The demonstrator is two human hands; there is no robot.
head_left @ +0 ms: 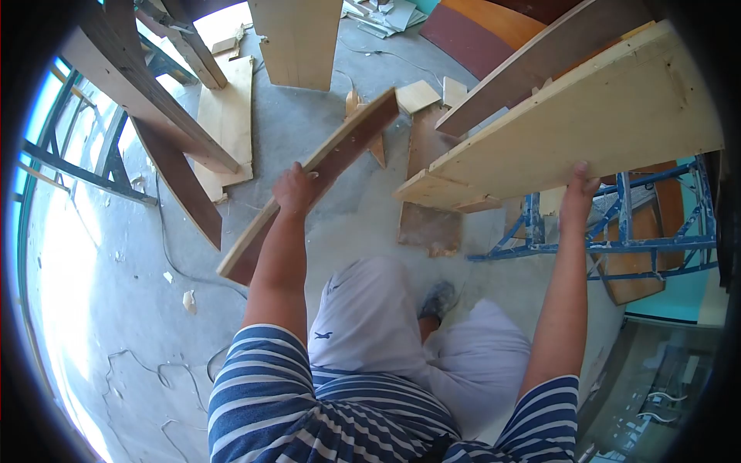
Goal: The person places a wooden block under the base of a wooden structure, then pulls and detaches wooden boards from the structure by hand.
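Observation:
My left hand (295, 190) is closed around the upper edge of a long, narrow wooden board (356, 142) with a reddish-brown face. The board is held slanting above the floor, its near end by my left forearm. On the right, my right hand (579, 191) grips the lower edge of a wide, pale wooden panel (567, 127). My thumb lies on the panel's face, and the other fingers are partly hidden at its edge. Just under the panel is a blue metal trestle (540, 231).
Brown planks (158, 100) lean at the left, beside a pale board (231, 123) on the floor. Another pale panel (297, 42) stands ahead. Wood offcuts (417, 97) and a brown sheet (428, 226) lie ahead. A cable (171, 255) trails across the floor at left.

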